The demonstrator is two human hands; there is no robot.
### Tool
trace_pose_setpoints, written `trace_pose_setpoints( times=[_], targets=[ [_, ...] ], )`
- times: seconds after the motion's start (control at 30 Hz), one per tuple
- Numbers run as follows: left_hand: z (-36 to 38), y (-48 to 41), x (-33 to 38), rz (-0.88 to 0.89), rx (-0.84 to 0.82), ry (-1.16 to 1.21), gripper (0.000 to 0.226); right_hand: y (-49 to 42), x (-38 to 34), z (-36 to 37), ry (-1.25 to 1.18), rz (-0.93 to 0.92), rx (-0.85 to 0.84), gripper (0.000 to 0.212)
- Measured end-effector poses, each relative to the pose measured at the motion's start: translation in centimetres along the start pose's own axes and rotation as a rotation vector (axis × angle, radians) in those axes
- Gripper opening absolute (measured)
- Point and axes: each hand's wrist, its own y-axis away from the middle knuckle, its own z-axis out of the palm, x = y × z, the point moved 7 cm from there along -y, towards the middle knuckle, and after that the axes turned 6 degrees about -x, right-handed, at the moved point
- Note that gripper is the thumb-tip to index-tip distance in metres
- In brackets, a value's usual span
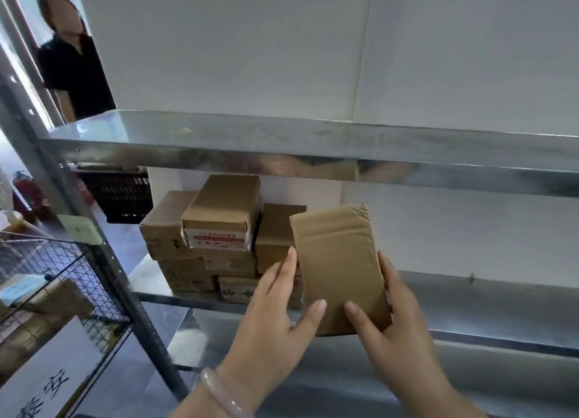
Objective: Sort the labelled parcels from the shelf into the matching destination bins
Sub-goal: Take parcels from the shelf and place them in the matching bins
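The left hand (275, 317) and right hand (391, 323) gripped a plain brown parcel (338, 261) by its sides, just right of the stack of boxes (219, 229) on the shelf (485, 295). With that stack unsorted and some boxes in the wire bin (65, 261) at left, much sorting looked undone.

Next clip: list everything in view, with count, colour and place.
held parcel: one, brown, before the shelf, between both hands
stacked parcels: several, brown, left on the lower shelf
shelf rack: one, grey metal, across the frame
wire bin: one, black, lower left, boxes inside
crate: one, black, behind the rack, left
bystander: one, black top, upper left
bracelet: one, pale, left wrist
left hand: one, grips the parcel's left edge
right hand: one, grips its right edge
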Motion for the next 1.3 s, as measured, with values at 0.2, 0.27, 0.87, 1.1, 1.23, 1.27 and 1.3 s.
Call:
trace_pose_setpoints(
  times=[0.2, 0.27, 0.87, 1.1, 1.23, 1.27, 1.3],
  targets=[
    [-4.0, 2.7, -0.6, -0.037, 0.217, 0.503, 0.124, 2.0, -7.8, 4.1, 0.277, -0.343, 0.096, 0.082],
    [-6.2, 3.6, -1.7, -0.098, 0.288, 0.518, 0.133, 2.6, -9.9, 6.4, 0.307, -0.431, 0.030, 0.078],
    [-16.2, 13.6, -10.9, -0.234, 0.735, 1.055, 0.045, -0.5, -17.8, 19.2, -0.410, -0.398, -0.778, 0.067],
    [-17.1, 17.0, -11.9, -0.398, 0.886, 0.715, 0.039, 0.1, -18.6, 20.4, -0.018, -0.704, -0.651, 0.081],
    [-18.3, 18.2, -10.7, -0.429, 0.936, 0.415, 0.059, -0.4, -18.5, 21.3, 0.018, -0.771, -0.639, 0.082],
    [-18.5, 18.4, -10.5, -0.444, 0.942, 0.354, 0.061, -0.6, -18.5, 21.6, 0.019, -0.782, -0.646, 0.082],
    [-18.7, 18.6, -10.2, -0.457, 0.949, 0.298, 0.061, -0.7, -18.5, 22.0, 0.016, -0.792, -0.654, 0.082]
  ],
)
